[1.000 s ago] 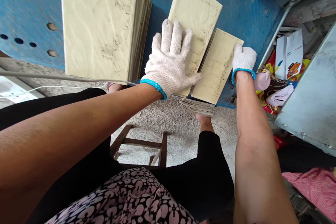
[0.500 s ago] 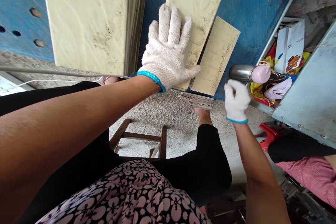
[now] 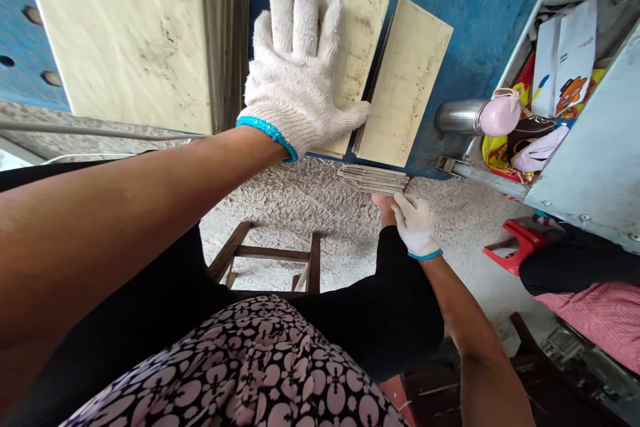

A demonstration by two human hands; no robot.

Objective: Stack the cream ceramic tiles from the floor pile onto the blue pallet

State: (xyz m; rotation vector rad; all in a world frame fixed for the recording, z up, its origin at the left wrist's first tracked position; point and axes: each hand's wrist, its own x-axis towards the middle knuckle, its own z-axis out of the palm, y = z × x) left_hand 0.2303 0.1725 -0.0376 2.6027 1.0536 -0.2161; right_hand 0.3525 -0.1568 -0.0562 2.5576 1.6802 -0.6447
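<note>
My left hand (image 3: pixel 297 70), in a white knit glove with a blue cuff, lies flat with fingers spread on a cream, dark-smudged board (image 3: pixel 367 7). Its thumb reaches over the gap toward a smaller cream panel (image 3: pixel 407 80) on the right. Below the table's near edge is a bundle of thin, greyish strips (image 3: pixel 373 179), low down near my foot. Also gloved, my right hand (image 3: pixel 416 221) is at the right end of those strips, fingers loosely stretched toward them; whether it touches them I cannot tell.
A tall stack of larger cream boards (image 3: pixel 125 33) stands left on the blue table (image 3: pixel 480 7). A steel flask with a pink lid (image 3: pixel 500 113) lies at the right. Beyond are a white paper bag (image 3: pixel 565 53), a red stool (image 3: pixel 515 247) and another person's pink clothing (image 3: pixel 595 320). A wooden stool frame (image 3: pixel 273 253) is below.
My right hand has moved left and down from beside the flask to the strips, its fingers uncurling. My left hand stays flat on the board while the view shifts slightly.
</note>
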